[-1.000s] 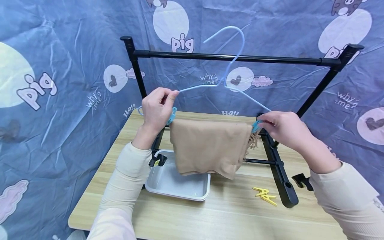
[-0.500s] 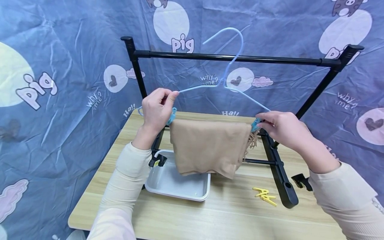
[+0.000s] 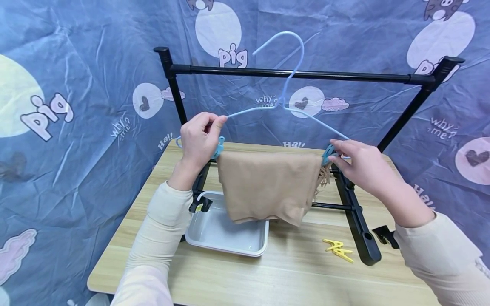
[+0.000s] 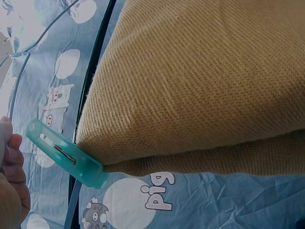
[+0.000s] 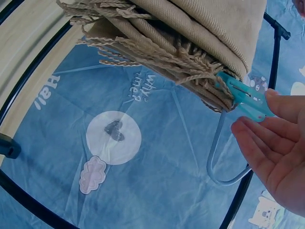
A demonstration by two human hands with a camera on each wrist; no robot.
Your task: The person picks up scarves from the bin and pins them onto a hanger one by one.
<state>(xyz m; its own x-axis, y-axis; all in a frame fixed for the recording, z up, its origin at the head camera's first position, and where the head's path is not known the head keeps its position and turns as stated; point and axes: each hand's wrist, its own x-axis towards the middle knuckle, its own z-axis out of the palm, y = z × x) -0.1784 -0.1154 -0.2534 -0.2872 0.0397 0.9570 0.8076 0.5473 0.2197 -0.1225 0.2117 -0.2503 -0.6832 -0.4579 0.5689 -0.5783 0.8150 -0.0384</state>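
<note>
A folded tan cloth point(image 3: 269, 187) with fringe at its right edge hangs over the lower bar of a light-blue wire hanger point(image 3: 250, 111). My left hand point(image 3: 200, 138) pinches the hanger's left arm between thumb and fingers. Beside that hand, a blue clothespin point(image 4: 66, 153) clips the cloth's left top corner. At the opposite corner sits another blue clothespin point(image 5: 242, 95), its jaws on the layered folds. My right hand point(image 3: 363, 163) has thumb and fingers on either side of this clothespin's handles, pinching it. The hanger's hook rises in front of the rack's top bar.
A black rack point(image 3: 344, 76) stands on the wooden table point(image 3: 298, 272) behind the cloth. Below the cloth's left part is a white basin point(image 3: 226, 233). Yellow clothespins point(image 3: 338, 250) lie near the rack's right foot. Patterned blue fabric point(image 3: 95, 76) surrounds the table.
The hanger's hook and middle have shifted slightly left. My right fingers are spread a little wider at the right clothespin. The left hand has hardly moved.
</note>
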